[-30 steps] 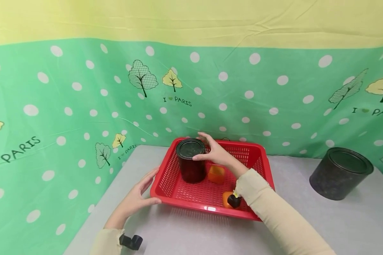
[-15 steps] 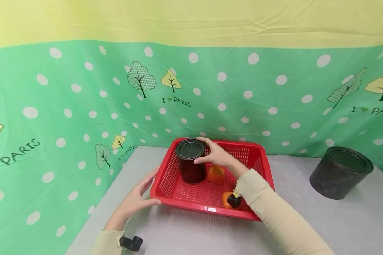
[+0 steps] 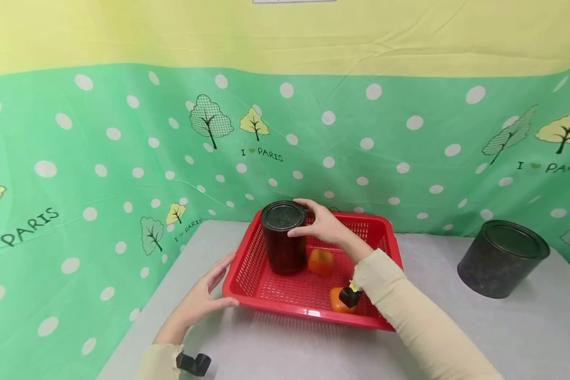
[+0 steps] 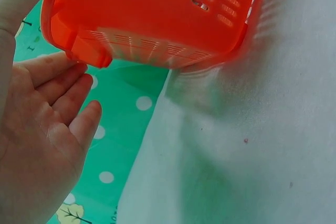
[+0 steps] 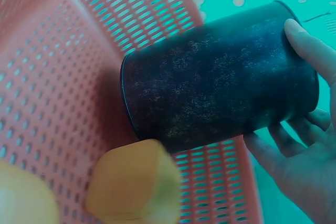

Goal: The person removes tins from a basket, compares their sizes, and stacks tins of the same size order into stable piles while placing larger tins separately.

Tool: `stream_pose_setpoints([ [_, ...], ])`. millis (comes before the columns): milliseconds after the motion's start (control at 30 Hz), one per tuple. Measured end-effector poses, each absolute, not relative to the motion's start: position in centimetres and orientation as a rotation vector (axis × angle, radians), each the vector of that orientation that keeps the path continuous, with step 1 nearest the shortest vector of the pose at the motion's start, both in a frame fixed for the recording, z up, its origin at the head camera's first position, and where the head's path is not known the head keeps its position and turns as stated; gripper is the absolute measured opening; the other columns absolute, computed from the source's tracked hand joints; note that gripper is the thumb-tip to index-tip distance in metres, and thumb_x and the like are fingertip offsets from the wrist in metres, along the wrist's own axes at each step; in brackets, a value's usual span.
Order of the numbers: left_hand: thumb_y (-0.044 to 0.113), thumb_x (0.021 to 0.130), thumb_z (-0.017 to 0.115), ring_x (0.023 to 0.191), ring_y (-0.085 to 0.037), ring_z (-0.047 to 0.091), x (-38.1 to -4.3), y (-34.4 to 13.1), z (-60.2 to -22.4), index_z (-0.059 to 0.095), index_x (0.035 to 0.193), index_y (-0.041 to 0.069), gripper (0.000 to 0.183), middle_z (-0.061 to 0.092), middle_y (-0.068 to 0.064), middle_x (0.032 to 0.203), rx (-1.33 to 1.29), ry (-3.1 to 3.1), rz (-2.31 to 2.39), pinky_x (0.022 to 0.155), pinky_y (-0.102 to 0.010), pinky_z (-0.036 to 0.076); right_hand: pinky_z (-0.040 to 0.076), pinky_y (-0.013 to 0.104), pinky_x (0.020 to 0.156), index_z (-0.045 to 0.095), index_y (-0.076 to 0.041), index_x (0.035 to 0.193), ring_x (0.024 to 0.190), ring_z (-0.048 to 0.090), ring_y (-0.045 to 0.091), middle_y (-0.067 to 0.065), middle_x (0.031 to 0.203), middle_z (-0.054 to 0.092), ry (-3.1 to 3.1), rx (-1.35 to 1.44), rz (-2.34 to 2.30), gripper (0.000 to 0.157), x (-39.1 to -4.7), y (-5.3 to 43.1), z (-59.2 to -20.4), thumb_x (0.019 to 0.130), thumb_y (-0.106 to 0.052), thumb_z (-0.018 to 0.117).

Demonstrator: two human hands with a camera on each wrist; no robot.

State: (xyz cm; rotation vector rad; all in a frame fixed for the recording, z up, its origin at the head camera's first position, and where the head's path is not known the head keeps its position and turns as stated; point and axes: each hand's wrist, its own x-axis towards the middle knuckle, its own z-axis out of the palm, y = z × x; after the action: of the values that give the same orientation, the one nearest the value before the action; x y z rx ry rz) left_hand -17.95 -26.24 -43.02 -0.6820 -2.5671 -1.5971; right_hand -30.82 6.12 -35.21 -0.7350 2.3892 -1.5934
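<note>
A dark, lidded cylindrical can (image 3: pixel 285 248) stands upright at the left end of a red perforated plastic basket (image 3: pixel 290 305). My right hand (image 3: pixel 320 224) grips the can near its top, thumb in front and fingers behind. In the right wrist view, the can's (image 5: pixel 220 77) lower end appears slightly off the basket floor, with a shadow beside it. My left hand (image 3: pixel 204 295) is at the basket's left end, with thumb and fingers spread around the corner. The left wrist view shows its fairly straight fingers (image 4: pixel 73 95) touching under the basket's rim (image 4: pixel 86 51).
Inside the basket lie two orange, blocky rounded objects, one beside the can (image 3: pixel 321 262) and one near the front rim (image 3: pixel 339 301). A second dark lidded can (image 3: pixel 502 259) stands on the grey table (image 3: pixel 437 295) at the right. Patterned green cloth (image 3: pixel 361 158) hangs behind.
The right hand's fingers have closed in on the can's top. Can and hand have risen slightly relative to the basket. The left hand keeps its place; the head view has shifted a little.
</note>
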Motion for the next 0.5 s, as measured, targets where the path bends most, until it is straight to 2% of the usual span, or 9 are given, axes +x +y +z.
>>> stream_pose_setpoints([
  [233, 0.011, 0.077, 0.085, 0.149, 0.001, 0.026, -18.0, -26.2, -43.1, 0.029, 0.157, 0.009, 0.098, 0.024, -0.015, 0.165, -0.67, -2.572, -1.601, 0.113, -0.008, 0.026, 0.046, 0.046, 0.113, 0.041, -0.013, 0.149, 0.134, 0.05, 0.029, 0.01, 0.144, 0.052, 2.374, -0.725, -1.723, 0.079, -29.5, 7.3, -31.7, 0.081, -0.014, 0.082],
  [367, 0.01, 0.077, 0.084, 0.152, -0.007, 0.025, -17.8, -26.3, -43.0, 0.029, 0.157, 0.006, 0.098, 0.023, -0.016, 0.165, -0.659, -2.576, -1.611, 0.113, -0.007, 0.026, 0.049, 0.046, 0.109, 0.044, -0.014, 0.148, 0.132, 0.053, 0.029, 0.009, 0.144, 0.053, 2.401, -0.693, -1.77, 0.077, -28.2, 8.7, -29.7, 0.081, -0.014, 0.082],
  [500, 0.01, 0.077, 0.084, 0.153, -0.01, 0.024, -17.7, -26.2, -42.9, 0.029, 0.157, 0.006, 0.098, 0.022, -0.018, 0.165, -0.66, -2.58, -1.614, 0.113, -0.006, 0.025, 0.046, 0.045, 0.109, 0.044, -0.015, 0.148, 0.133, 0.052, 0.029, 0.008, 0.145, 0.052, 2.486, -0.629, -1.769, 0.076, -26.6, 11.0, -27.8, 0.082, -0.018, 0.081],
])
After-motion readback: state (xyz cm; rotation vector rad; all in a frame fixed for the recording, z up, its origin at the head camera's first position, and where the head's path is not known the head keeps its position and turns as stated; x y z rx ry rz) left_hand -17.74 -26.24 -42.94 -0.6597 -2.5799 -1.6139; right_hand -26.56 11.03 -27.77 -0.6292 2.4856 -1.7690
